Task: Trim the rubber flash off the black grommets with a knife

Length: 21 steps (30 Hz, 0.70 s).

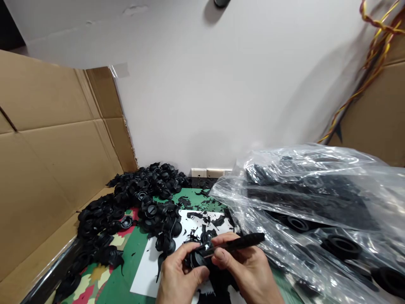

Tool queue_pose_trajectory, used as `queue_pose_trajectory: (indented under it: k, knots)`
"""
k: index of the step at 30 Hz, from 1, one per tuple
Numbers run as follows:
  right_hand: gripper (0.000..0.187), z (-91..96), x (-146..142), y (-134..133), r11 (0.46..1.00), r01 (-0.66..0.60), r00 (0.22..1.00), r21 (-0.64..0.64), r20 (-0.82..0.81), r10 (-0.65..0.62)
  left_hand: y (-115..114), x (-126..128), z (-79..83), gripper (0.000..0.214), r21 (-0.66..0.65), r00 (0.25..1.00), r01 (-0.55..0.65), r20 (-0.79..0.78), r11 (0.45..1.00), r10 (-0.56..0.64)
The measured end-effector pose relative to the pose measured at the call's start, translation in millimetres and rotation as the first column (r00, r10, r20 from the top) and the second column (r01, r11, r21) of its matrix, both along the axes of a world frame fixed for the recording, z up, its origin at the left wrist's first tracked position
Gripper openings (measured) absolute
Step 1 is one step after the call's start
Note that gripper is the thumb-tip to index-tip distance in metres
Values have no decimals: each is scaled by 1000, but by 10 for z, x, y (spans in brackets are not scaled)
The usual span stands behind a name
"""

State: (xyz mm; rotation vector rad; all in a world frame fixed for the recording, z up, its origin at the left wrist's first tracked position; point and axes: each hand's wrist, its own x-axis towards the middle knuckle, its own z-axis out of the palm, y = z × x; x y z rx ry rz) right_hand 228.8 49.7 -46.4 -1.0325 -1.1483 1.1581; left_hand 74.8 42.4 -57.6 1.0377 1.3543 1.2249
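My left hand (182,274) is closed around a black ribbed rubber part (196,258), with thumb and fingers pinching its rim. In my right hand (245,266) is a slim black-handled knife (245,241), its narrow tip against the rubber part; the blade is mostly hidden by the fingers. Both hands are close together over a white sheet (147,270). Thin black scraps (218,220) lie scattered on that sheet, and a larger dark mass of them sits below the hands.
Black rubber parts (152,211) are heaped at the left, by a cardboard wall (60,147). A clear plastic bag (310,181) with more black parts covers the right side. Behind stand a white wall (202,84) and a power strip (215,173); twisted wires (357,95) hang at right.
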Motion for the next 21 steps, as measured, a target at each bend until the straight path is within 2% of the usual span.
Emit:
queue_pose_trajectory:
  k: [4,8,10,13,15,18,21]
  knots:
    - [33,-46,-55,3,997,51,998,50,40,-53,12,16,-24,33,-6,999,-27,-27,1000,27]
    - [25,-94,-94,-3,968,78,984,237,138,-113,10,71,-6,32,-1,997,-62,41,998,62]
    - [22,-150,-127,-9,913,61,955,404,241,-171,-3,105,6,31,8,992,-83,91,997,82]
    - [19,-228,-182,-26,755,3,871,655,370,-325,-22,126,38,33,-12,988,-78,133,997,79]
    - [18,-221,-195,-42,701,-11,824,713,404,-397,-31,106,79,32,-27,985,-38,166,999,42]
    - [15,-97,-132,-44,731,9,821,682,412,-395,-44,36,158,34,-52,987,-10,157,999,19]
    - [10,51,8,6,748,64,850,661,357,-388,-67,-36,216,35,-125,994,-68,76,990,77]
